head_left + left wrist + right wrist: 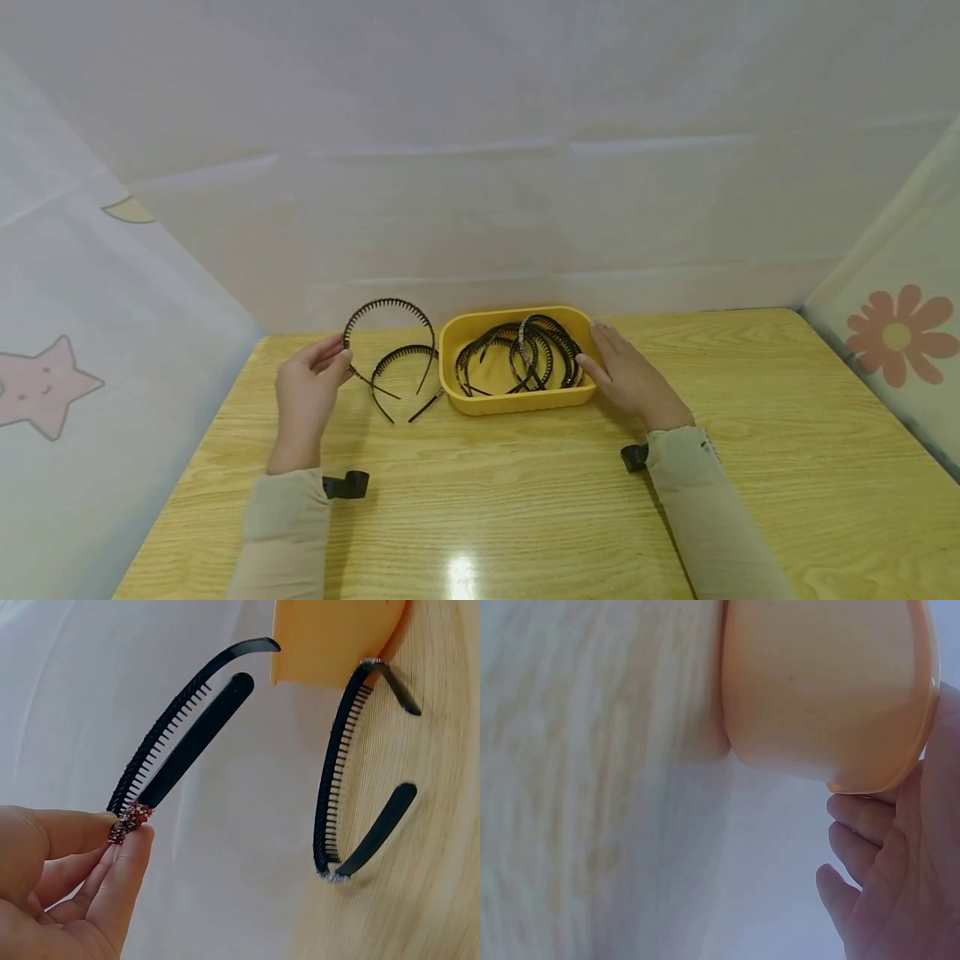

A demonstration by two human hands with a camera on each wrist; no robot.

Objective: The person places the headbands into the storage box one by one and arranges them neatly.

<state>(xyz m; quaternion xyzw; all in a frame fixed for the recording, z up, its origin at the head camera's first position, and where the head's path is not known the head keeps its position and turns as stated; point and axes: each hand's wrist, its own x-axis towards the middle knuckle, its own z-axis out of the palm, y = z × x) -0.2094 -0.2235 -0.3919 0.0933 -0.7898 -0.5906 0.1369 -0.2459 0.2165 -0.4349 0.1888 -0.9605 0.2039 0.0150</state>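
Note:
My left hand [307,392] pinches a black toothed headband [388,302] by its side, at a patch of red and silver glittery stones [133,817], holding it up with its tips pointing right. A second black headband [324,787], with pale sparkly ends to its toothed part, lies on the table just left of the yellow basket [517,405]. Several more dark headbands [551,354] lie overlapping inside the basket, one with a glittery band. At the basket's right end rests my right hand [630,375], fingers extended along the outside and thumb over the rim.
The basket stands near the back edge of the wood-grain table [480,475], close to a white sheet [480,208] hung behind. Patterned side sheets with a pink star [48,387] and a red flower [898,335] flank the table.

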